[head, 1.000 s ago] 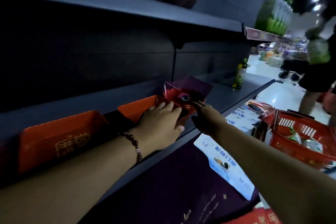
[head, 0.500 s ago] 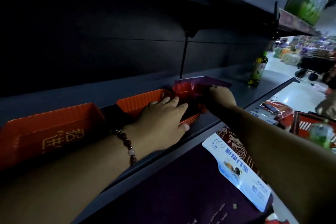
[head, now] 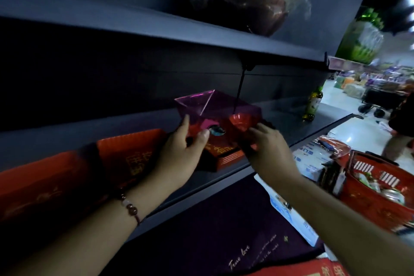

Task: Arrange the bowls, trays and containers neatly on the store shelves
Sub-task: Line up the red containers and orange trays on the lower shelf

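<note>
Two hands now grip the purple container [head: 215, 107], where half a second ago only the right one touched it. We see the left hand [head: 179, 152] closed on the container's near-left corner, thumb on the front face, fingers behind. It has left the orange tray [head: 125, 152] it was pressing flat. The right hand [head: 268, 148] is clenched on the container's right side. The container, a clear purple box with a red bowl [head: 239, 121] showing through it, is now raised and tilted. It is held over a red box with gold lettering [head: 224, 152] on the shelf [head: 291, 125]; we cannot tell whether they touch.

We judge that the step has passed from steadying the tray to repositioning the container. Two orange trays already sit in a row along the shelf to the left. Farther right on the shelf stands a green bottle [head: 312, 105], well apart. A red shopping basket [head: 380, 186] with goods sits lower right.
</note>
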`<control>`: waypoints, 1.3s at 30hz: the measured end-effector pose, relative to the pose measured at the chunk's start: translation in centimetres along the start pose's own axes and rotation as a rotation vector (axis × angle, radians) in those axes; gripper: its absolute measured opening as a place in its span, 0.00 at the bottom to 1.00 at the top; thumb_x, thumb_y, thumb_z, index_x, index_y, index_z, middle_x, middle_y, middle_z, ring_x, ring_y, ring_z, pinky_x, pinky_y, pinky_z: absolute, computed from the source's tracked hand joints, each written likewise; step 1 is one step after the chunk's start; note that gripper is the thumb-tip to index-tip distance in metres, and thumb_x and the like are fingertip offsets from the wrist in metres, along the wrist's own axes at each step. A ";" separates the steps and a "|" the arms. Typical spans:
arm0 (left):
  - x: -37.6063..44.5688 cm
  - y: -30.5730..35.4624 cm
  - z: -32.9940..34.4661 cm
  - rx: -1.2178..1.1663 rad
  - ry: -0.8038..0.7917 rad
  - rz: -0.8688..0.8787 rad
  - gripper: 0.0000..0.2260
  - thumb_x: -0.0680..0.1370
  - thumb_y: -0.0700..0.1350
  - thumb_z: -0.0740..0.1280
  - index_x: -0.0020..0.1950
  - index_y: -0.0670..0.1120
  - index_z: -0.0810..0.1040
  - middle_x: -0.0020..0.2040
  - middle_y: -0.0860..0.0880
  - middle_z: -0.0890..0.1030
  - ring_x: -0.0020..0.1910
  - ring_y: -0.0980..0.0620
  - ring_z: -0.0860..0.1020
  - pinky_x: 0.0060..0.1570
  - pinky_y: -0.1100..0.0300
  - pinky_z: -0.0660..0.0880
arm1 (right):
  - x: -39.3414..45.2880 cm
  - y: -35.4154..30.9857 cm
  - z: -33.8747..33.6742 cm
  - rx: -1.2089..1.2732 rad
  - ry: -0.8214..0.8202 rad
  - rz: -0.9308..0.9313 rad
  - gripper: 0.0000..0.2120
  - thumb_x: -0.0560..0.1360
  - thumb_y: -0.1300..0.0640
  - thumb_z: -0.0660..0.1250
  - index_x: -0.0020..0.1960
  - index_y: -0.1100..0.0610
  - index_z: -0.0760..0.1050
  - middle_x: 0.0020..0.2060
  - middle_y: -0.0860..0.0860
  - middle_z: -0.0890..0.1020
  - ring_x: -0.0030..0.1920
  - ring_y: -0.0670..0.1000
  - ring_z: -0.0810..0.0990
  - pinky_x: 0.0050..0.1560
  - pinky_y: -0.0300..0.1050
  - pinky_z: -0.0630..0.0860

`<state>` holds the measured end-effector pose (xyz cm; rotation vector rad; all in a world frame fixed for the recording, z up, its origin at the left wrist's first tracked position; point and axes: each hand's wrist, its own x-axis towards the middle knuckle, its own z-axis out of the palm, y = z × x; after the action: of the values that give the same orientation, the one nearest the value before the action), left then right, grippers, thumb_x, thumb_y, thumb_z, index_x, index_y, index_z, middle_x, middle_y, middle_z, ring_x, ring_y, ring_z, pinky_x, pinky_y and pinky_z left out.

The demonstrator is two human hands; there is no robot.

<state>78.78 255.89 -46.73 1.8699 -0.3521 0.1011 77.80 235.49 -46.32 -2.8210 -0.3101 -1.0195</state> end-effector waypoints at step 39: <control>-30.7 -10.5 -32.7 -0.486 0.837 0.014 0.22 0.79 0.38 0.65 0.70 0.55 0.66 0.56 0.48 0.81 0.50 0.46 0.83 0.45 0.54 0.81 | -9.3 -45.8 5.4 1.011 -0.285 -0.040 0.26 0.75 0.36 0.60 0.71 0.43 0.65 0.73 0.44 0.64 0.74 0.44 0.60 0.72 0.51 0.64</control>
<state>56.05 295.42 -53.21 1.2065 0.1839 0.7155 63.47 279.55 -54.20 -1.9997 -0.6762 -0.2842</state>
